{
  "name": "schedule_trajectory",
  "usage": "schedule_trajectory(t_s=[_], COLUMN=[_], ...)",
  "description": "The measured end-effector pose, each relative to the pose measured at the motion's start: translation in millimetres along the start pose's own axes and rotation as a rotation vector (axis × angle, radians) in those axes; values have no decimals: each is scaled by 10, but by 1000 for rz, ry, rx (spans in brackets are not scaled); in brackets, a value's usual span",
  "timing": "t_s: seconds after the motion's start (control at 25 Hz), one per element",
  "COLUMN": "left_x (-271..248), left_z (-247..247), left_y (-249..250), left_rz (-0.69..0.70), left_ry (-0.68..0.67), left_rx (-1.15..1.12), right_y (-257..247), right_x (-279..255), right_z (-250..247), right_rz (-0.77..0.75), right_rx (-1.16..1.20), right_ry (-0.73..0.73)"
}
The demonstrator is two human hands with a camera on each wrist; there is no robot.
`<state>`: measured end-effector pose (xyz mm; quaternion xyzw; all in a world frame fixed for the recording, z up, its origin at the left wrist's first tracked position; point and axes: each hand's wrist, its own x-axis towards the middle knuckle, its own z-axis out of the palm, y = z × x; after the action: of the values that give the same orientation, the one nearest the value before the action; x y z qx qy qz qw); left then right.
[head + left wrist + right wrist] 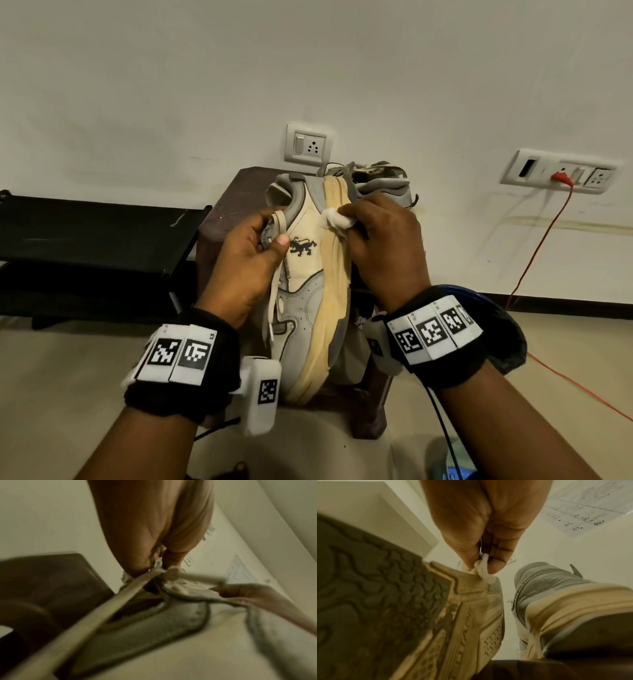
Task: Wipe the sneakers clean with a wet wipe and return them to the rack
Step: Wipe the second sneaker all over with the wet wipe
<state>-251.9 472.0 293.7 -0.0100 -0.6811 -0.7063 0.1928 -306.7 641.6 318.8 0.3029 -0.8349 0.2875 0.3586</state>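
A sneaker (pixel 308 274) is gripped by the left hand (pixel 246 260) while a wet wipe (pixel 334 219), pinched in the right hand (pixel 387 246) fingers (pixel 494 561), is pressed to its sole edge.

L hand (pixel 251 255) grips sneaker (pixel 308 291); R hand (pixel 383 240) pinches wipe (pixel 334 219).

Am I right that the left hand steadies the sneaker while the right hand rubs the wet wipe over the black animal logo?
Not quite: the right hand presses the wet wipe against the yellowed midsole near the heel, not the logo. The head view shows this. The left hand does steady the sneaker.
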Motion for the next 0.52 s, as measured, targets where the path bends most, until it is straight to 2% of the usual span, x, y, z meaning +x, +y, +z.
schedule_trajectory(t_s=[0.12,0.2,0.28,0.4,0.52], left_x=[-67,-117,-120,-125,-122], left_z=[-64,-86,-113,-88,2], left_y=[34,37,21,-6,12], left_rz=[96,27,-31,-17,56], left_ry=[-25,-92,-142,-122,-54], left_rx=[374,441,418,236,95], right_y=[-24,-71,-126,-124,-73], right_x=[14,-9,-35,-35,-70], right_z=[7,10,28,-30,-222], right_rz=[22,9,-24,-61,-80], right_rx=[4,2,1,11,29], right_ry=[22,21,-7,-69,-261])
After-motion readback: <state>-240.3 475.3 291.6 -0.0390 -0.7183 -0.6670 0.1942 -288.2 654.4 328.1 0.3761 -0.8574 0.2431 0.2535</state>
